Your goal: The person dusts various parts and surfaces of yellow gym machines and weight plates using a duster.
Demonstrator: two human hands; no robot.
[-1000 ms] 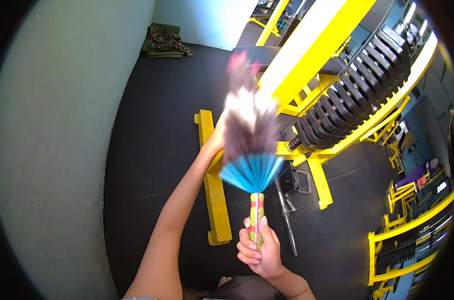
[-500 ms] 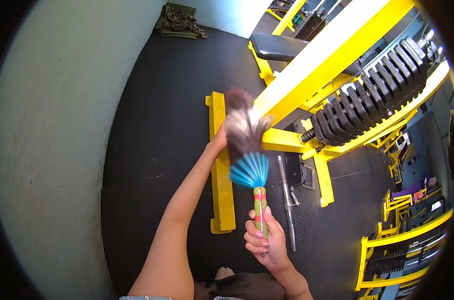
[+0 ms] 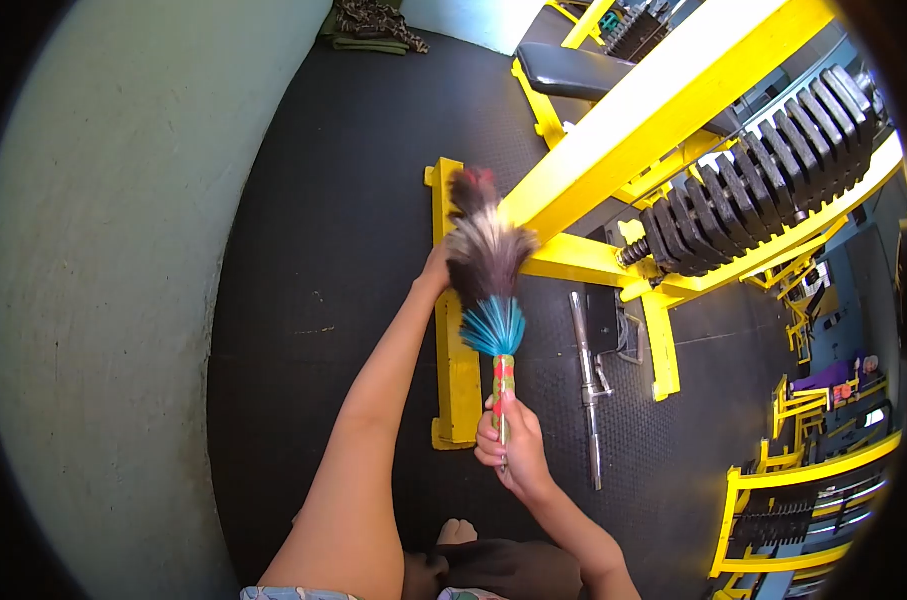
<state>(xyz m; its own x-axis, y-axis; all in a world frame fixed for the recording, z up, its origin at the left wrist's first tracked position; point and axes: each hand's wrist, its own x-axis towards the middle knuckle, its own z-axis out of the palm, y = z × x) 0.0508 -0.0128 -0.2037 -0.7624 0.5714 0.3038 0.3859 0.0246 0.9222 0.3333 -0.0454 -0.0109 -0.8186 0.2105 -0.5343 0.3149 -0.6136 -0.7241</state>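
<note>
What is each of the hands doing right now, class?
Left hand: reaches to the yellow frame, mostly hidden behind the feather duster; grip cannot be told.
Right hand: closed around the duster's handle.

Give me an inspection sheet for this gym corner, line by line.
Surface: black rubber floor, bare beside the pale wall.
Job's things: feather duster, its feathers against the yellow machine beam.
Clutter: loose steel bar on the floor; folded cloth in the far corner.
Grippers: right hand grips the duster handle; left hand mostly hidden behind the feathers.
Cables: nothing seen.
Surroundings: black weight stack, padded bench, more yellow racks.
</note>
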